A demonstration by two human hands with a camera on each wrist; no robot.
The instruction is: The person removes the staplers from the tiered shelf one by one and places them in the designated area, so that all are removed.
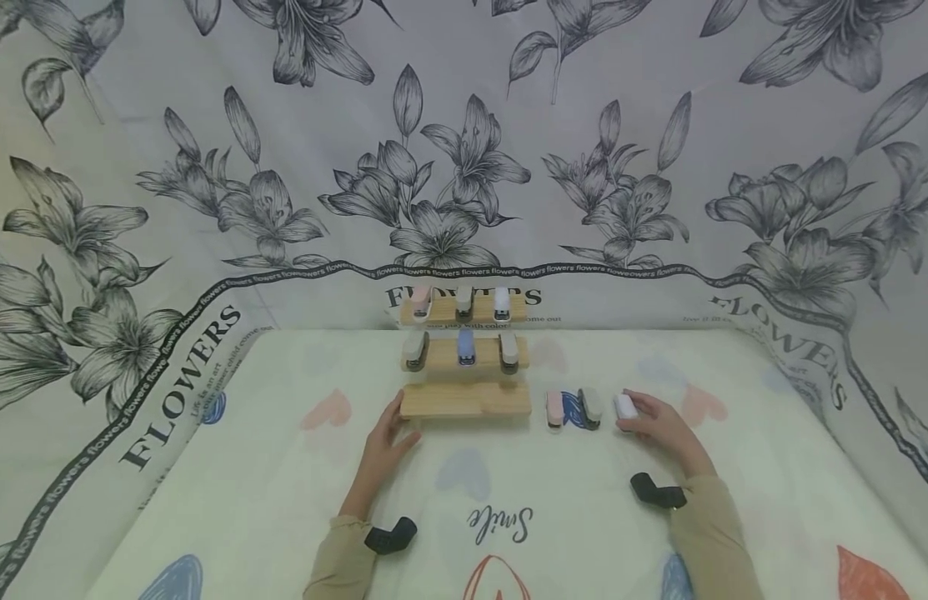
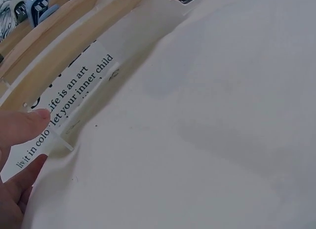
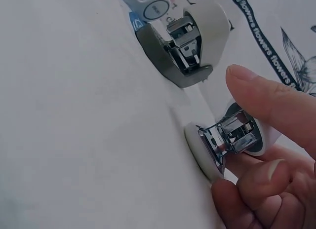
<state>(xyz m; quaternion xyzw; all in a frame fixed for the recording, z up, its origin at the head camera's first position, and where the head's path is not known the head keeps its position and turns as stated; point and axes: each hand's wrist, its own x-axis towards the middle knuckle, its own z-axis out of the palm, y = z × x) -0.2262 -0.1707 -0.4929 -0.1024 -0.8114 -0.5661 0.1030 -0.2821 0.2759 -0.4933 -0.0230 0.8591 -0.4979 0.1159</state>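
Observation:
My right hand point(image 1: 662, 421) grips a small white stapler point(image 1: 625, 408) on the cloth; in the right wrist view its metal mechanism faces the camera, with the thumb on one side and curled fingers on the other. Beside it stand a grey-white stapler point(image 1: 589, 407) with a dark base and a pink stapler point(image 1: 555, 408). My left hand point(image 1: 384, 454) is at the left end of the lowest step of a wooden tiered rack point(image 1: 464, 402), fingers by its end and thumb spread in front. That step holds no stapler. In the left wrist view, thumb and fingertips show near the rack's underside.
Three staplers, including a pink one point(image 1: 420, 302), stand on the rack's top step. The middle step bears three more, with a blue stapler point(image 1: 466, 346) at its centre. A flower-printed curtain point(image 1: 464, 208) rises behind the rack, and a heart-patterned cloth point(image 1: 343, 475) covers the table.

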